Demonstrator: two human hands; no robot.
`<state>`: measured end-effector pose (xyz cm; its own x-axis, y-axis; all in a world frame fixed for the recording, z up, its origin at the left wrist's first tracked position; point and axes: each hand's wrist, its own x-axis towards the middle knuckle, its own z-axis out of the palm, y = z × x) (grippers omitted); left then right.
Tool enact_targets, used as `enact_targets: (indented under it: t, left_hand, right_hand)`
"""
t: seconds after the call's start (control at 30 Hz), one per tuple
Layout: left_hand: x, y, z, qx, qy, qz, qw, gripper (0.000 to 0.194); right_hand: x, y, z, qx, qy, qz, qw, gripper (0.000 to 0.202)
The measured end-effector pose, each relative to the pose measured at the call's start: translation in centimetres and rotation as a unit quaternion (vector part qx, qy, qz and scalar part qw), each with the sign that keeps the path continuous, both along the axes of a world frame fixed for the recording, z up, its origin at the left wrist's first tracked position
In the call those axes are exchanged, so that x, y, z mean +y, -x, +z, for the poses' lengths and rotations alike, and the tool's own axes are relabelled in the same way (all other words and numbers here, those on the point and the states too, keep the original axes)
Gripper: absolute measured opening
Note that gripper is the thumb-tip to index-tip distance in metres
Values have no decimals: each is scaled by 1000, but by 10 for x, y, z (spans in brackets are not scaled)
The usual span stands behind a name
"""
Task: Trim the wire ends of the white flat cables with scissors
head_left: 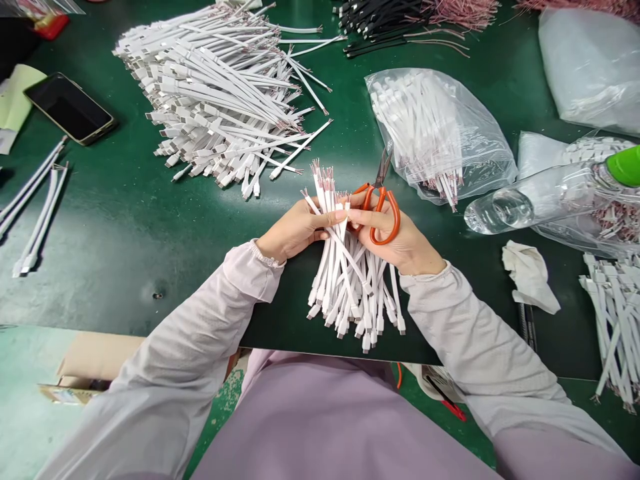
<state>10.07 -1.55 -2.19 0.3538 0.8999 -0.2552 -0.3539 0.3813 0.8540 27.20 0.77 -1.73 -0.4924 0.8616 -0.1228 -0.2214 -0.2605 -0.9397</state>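
A bundle of short white USB cables fans out near the table's front edge, connectors toward me and stripped wire ends pointing away. My left hand is closed on white cables at the bundle's upper end, thumb on top. Orange-handled scissors hang on the fingers of my right hand, blades pointing away. The right thumb and finger also pinch at a cable's wire end, close to the left thumb. Part of the bundle lies hidden beneath both hands.
A large heap of white cables lies at the back left. To the right are a clear bag of cables, a water bottle and a crumpled tissue. A phone rests at the left, black cables at the back.
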Motion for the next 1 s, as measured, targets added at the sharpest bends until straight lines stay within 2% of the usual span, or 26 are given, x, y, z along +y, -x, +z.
enact_targets:
  t: [0.1, 0.17, 0.27, 0.37, 0.47, 0.6, 0.77, 0.9, 1.0]
  left_hand:
    - [-1, -2, 0, 7, 2, 15, 1000, 34]
    - [-1, -4, 0, 19, 1, 28, 999, 30]
    - [-3, -7, 1, 43, -4, 45, 998, 27]
    - [-4, -10, 3, 70, -9, 58, 996, 27]
    - [-5, -11, 4, 85, -12, 65, 994, 28]
    - [-5, -11, 3, 92, -14, 66, 993, 26]
    - [-6, -11, 5, 116, -34, 60, 991, 24]
    - [-8, -11, 9, 121, -60, 52, 989, 27]
    - [-10, -12, 10, 124, -67, 65, 988, 29]
  right_hand:
    - [0, -1, 0, -32, -37, -32, 998, 12]
    - [-1, -2, 2, -75, -95, -73, 990, 11]
    - [-3, -3, 7, -160, -201, -130, 958, 9]
    - [-4, -1, 11, -229, -266, -157, 923, 7]
    - [-4, -2, 12, -261, -277, -163, 910, 8]
    - [-3, -6, 10, -260, -263, -154, 916, 16]
    - [-3, -5, 16, -256, -264, -150, 918, 4]
    - [-5, -5, 23, -264, -266, -108, 921, 7]
    - [-1, -14, 26, -319, -290, -71, 899, 10]
